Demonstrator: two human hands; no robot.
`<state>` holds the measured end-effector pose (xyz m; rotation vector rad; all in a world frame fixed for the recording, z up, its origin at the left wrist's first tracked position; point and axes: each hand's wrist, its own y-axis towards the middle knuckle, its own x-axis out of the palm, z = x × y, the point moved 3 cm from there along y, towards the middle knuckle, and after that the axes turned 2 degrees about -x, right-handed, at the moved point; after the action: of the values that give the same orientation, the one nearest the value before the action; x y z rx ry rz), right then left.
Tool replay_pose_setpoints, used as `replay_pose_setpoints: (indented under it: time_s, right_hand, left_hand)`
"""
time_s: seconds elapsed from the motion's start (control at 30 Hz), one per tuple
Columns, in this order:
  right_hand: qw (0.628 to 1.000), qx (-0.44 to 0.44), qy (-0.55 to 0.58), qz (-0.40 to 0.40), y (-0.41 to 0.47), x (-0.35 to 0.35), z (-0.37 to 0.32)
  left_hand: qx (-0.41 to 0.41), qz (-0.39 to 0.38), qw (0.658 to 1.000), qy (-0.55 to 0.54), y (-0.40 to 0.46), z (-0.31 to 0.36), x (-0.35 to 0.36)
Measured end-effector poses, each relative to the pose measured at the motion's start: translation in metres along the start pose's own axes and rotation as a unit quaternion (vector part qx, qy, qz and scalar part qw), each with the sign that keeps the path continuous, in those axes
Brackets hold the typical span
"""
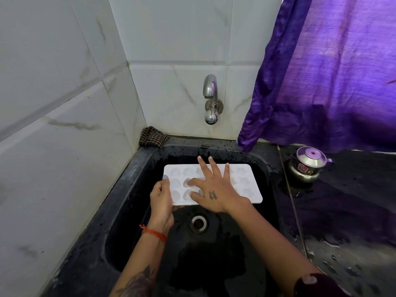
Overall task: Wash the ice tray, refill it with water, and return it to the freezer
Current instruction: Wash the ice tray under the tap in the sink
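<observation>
A white ice tray with several round cups is held level over the black sink, below the wall tap. My left hand grips the tray's left end, thumb on top. My right hand lies flat on the tray with fingers spread, fingertips in the cups. No water runs from the tap.
A steel kettle with a lid stands on the wet black counter at the right. A purple curtain hangs over the counter's back. A checked cloth sits in the sink's back-left corner. The drain lies under the tray's front edge.
</observation>
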<state>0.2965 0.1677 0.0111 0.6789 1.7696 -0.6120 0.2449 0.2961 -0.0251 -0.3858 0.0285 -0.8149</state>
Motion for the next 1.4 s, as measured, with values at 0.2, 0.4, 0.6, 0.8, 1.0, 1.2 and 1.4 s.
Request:
replay_pose_setpoints:
  time_s: [0.2,0.4,0.6,0.8,1.0,1.2,1.4]
  right_hand:
    - [0.999,-0.013,0.031,-0.004,-0.001,-0.001,-0.001]
    - [0.999,0.001,0.046,0.003,-0.002,0.001,0.004]
    - [0.995,-0.027,0.089,0.041,0.000,-0.004,-0.001]
    - [0.996,-0.050,0.064,0.035,0.008,-0.002,-0.012]
    - [0.998,-0.053,0.021,0.002,0.013,0.002,-0.018]
    - [0.998,-0.055,0.032,0.008,0.013,0.000,-0.018]
    - [0.999,-0.041,-0.006,0.024,0.012,0.000,-0.017]
  left_hand:
    - [-0.003,-0.004,1.000,-0.010,-0.002,0.002,0.000]
    - [-0.003,-0.007,1.000,-0.008,-0.005,0.002,0.002]
    - [0.000,-0.009,1.000,-0.012,-0.006,0.003,0.003]
    - [0.006,-0.016,1.000,-0.012,-0.005,0.004,0.005]
    - [0.010,-0.024,1.000,-0.006,-0.005,0.003,0.006]
    - [0.010,-0.024,1.000,-0.008,-0.007,0.004,0.006]
    - [0.004,-0.021,1.000,-0.010,-0.008,0.004,0.005]
